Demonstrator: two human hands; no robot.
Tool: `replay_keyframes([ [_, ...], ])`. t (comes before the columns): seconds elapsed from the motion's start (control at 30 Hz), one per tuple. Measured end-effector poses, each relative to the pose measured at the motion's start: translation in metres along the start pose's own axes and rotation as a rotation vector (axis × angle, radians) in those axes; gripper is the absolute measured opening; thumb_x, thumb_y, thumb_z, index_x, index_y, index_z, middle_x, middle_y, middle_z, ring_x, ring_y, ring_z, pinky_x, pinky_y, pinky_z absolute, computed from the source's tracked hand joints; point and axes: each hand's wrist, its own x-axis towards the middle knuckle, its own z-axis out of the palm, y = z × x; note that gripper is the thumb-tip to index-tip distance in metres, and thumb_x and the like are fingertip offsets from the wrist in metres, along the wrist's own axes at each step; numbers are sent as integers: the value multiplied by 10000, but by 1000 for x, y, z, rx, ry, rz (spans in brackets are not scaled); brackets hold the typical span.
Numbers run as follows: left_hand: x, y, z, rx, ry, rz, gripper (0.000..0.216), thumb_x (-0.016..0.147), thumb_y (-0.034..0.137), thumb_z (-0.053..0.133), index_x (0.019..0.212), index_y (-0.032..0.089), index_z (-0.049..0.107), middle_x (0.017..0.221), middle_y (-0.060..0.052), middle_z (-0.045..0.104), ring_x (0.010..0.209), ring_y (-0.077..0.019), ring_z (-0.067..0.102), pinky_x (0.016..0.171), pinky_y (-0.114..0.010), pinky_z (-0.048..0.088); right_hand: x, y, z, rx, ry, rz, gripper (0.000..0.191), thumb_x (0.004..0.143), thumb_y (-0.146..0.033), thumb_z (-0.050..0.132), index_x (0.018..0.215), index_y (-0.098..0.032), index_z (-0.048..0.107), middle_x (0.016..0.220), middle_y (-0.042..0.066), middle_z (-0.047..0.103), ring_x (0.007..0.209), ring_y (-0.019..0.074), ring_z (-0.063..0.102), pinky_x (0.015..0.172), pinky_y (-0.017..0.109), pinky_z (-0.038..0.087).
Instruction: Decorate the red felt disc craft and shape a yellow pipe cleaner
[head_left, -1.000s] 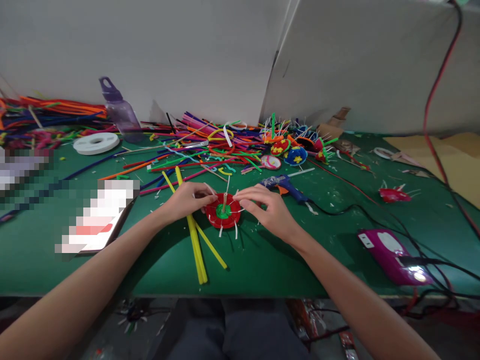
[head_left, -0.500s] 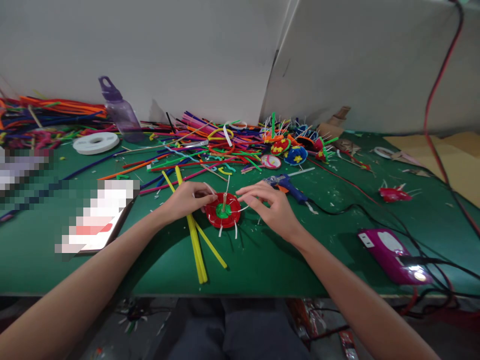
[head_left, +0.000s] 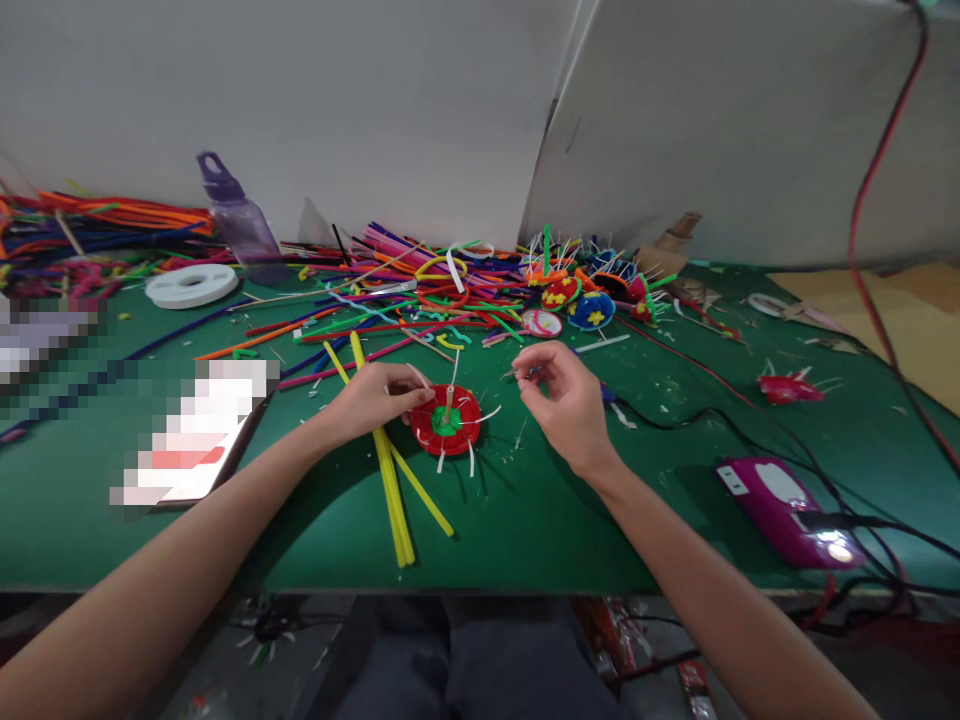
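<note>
My left hand [head_left: 375,402] pinches the left rim of a red disc [head_left: 469,432] with a green centre. A short wooden stick [head_left: 448,410] stands up from its middle, and thin white strips stick out around its edge. To the right, apart from the disc, my right hand [head_left: 562,405] is raised with fingers curled in and thumb near the fingertips. Something thin and dark shows at those fingertips, too small to name. Behind that hand lies a blue glue gun [head_left: 608,393], mostly hidden. Yellow pipe cleaners [head_left: 391,500] lie under and beside my left hand.
Colourful pipe cleaners [head_left: 390,245] are heaped along the wall, with finished-looking decorated domes [head_left: 591,311] at their right. A purple bottle [head_left: 244,225], white ribbon spool [head_left: 192,287] and phone [head_left: 202,435] are on the left. At right are a magenta power box [head_left: 780,510], cables and a red piece [head_left: 791,388].
My right hand has drawn away from the disc to the right, its fingers curling, and now covers most of the glue gun. My left hand and the disc have stayed put.
</note>
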Motion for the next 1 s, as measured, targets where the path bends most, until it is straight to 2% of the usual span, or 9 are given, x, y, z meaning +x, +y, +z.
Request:
replay_keyframes([
  [0.37,1,-2,1,-29,3,-2,227,772,370,625,774,151,688,708,-28,694,556,-112,606,498,-198,458,-3,1,2,12,-53,30,265,743,-50,493,934,-205,592,850,18,576,805,146,563,683,294,461],
  [0.63,1,-1,1,-22,2,3,232,776,369,621,775,146,686,669,-25,686,529,-112,596,487,-204,456,-3,0,1,6,-90,36,340,694,-12,460,940,-207,591,823,0,547,723,121,518,628,273,418],
  [0.9,1,0,1,-12,10,-8,222,775,362,624,759,149,686,671,-23,680,526,-107,590,489,-200,452,-4,-2,1,-29,-121,33,307,721,-25,488,943,-210,591,786,-16,535,649,103,477,580,254,390],
  [1.0,1,0,1,-3,7,0,240,779,377,616,767,148,687,692,-29,686,540,-112,597,493,-202,449,-4,-8,0,-58,-173,-5,266,767,-64,517,969,-218,594,799,-9,581,683,120,505,609,265,417],
])
